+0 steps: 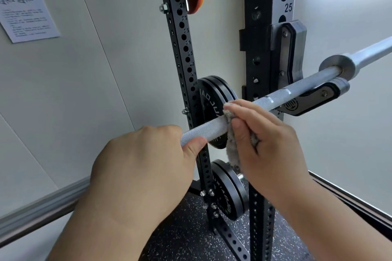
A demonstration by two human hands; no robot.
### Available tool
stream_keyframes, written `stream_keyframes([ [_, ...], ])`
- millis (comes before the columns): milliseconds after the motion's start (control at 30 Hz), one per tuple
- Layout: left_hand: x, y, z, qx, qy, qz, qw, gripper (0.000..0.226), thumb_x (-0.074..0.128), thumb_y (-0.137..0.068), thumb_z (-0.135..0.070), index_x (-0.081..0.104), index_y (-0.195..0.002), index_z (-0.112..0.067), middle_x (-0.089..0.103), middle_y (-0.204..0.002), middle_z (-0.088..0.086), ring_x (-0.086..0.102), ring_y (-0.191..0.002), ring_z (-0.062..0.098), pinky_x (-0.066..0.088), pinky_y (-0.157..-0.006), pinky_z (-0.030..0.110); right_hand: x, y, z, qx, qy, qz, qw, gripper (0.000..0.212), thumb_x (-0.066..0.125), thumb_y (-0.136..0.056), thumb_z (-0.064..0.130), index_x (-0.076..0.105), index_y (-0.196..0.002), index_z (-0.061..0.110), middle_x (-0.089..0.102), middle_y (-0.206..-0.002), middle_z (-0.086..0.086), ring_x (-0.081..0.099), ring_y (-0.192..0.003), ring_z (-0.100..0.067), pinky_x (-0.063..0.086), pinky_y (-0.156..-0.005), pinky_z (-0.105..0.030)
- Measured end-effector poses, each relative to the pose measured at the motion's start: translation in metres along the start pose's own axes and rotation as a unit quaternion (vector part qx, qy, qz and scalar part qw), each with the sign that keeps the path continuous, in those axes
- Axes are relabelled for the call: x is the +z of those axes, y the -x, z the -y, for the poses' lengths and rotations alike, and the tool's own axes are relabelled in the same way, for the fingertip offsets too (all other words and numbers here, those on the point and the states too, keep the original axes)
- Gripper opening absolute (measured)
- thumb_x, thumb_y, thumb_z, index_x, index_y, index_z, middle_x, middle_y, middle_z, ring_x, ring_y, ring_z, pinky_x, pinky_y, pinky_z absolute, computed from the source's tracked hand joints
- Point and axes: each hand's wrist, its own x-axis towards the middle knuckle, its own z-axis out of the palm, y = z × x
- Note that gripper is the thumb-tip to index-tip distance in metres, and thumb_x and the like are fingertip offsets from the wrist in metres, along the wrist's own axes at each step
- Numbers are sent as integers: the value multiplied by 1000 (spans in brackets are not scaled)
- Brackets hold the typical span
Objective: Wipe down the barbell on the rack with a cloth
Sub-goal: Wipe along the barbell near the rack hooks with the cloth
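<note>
Biggest worry here: the barbell (297,93) just sits in the J-hook (331,93) on the rack (259,27), so a hard shove along the shaft could roll or shift it. I'd guess the left hand (144,161) is there to stop that. The knurling looks rough enough to snag the grey cloth (232,150), and a loose tail hangs below the bar, so it could drag out of the fingers. Wiping rightward, knuckles could bump the hook.

Grips: the left one is wrapped over bare steel from above, thumb tucked under, fully closed round the bar. The right hand (261,135) is near it on the shaft, fingers over the top and thumb in front, pinching the cloth against the bar.
</note>
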Motion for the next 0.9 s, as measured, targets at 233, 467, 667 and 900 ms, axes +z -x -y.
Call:
stream_keyframes([
  [233, 11, 26, -9, -5, -65, -45, 997, 42, 37, -100, -57, 43, -80, -21, 49, -65, 3, 46, -57, 31, 27, -57, 36, 7, 11, 3, -80, 16, 25, 996, 29, 62, -106, 20, 74, -133, 19, 66, -143, 12, 68, -120, 0, 63, -92, -27],
  [467, 24, 35, -11, -28, -63, -117, 991, 43, 40, -103, -56, 56, -91, -17, 51, -74, 7, 49, -68, 34, 21, -67, 42, 14, 16, 11, -11, -8, -23, 1000, 32, 55, -108, 24, 75, -131, 13, 66, -142, 9, 71, -110, -1, 60, -92, -24],
  [667, 14, 23, -10, -6, -50, -143, 988, 50, 32, -104, -65, 37, -77, -23, 34, -59, 0, 28, -59, 23, 19, -61, 35, -7, -4, -9, -50, 74, -23, 996, 30, 55, -109, 31, 75, -130, 22, 66, -135, 18, 71, -109, 0, 64, -87, -29],
  [900, -2, 16, -11, -8, -56, -80, 995, 60, 35, -104, -66, 35, -65, -20, 26, -49, -1, 22, -44, 20, 10, -53, 25, 16, 18, 15, -61, 8, -5, 998, 30, 58, -108, 23, 74, -132, 15, 65, -143, 10, 70, -116, 0, 58, -94, -18],
])
